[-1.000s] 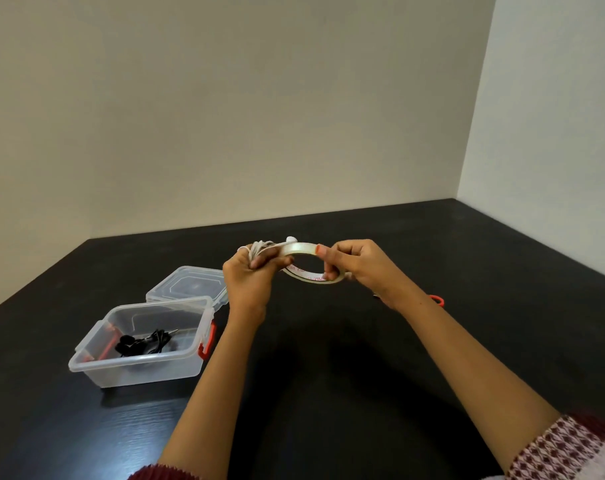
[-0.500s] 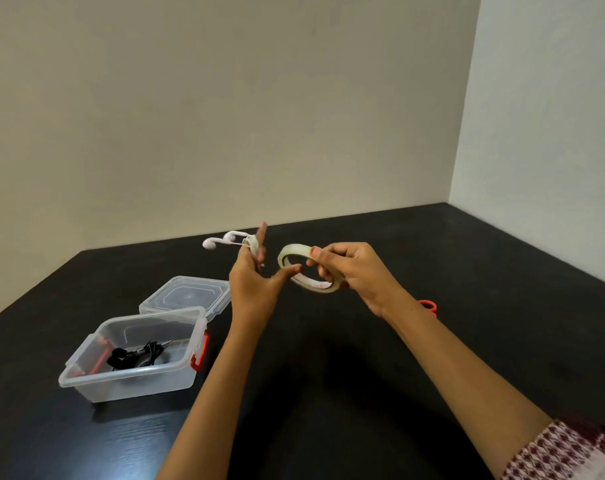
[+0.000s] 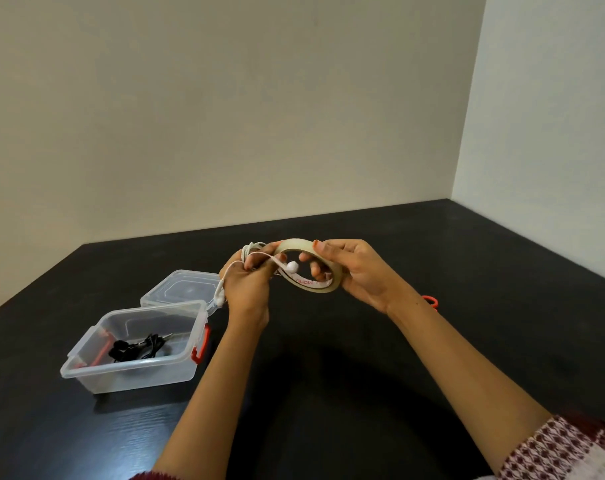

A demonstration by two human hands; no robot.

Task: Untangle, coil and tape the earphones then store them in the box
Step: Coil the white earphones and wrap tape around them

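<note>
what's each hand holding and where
The left hand grips the coiled white earphones at the bundled loops; the right hand holds the beige tape roll by its rim, fingers through the hole.

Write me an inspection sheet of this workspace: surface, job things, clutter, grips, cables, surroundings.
Surface: black table, matte.
Job's things: white earphones coiled in the left hand; tape roll in the right hand; clear box open, black earphones inside; lid behind it.
Clutter: red loop, partly hidden behind the right wrist.
Grips: left hand holds the coil; right hand pinches the roll.
Cables: white cord looped over the left fingers; one earbud juts toward the roll.
Surroundings: plain walls meeting in a corner.
</note>
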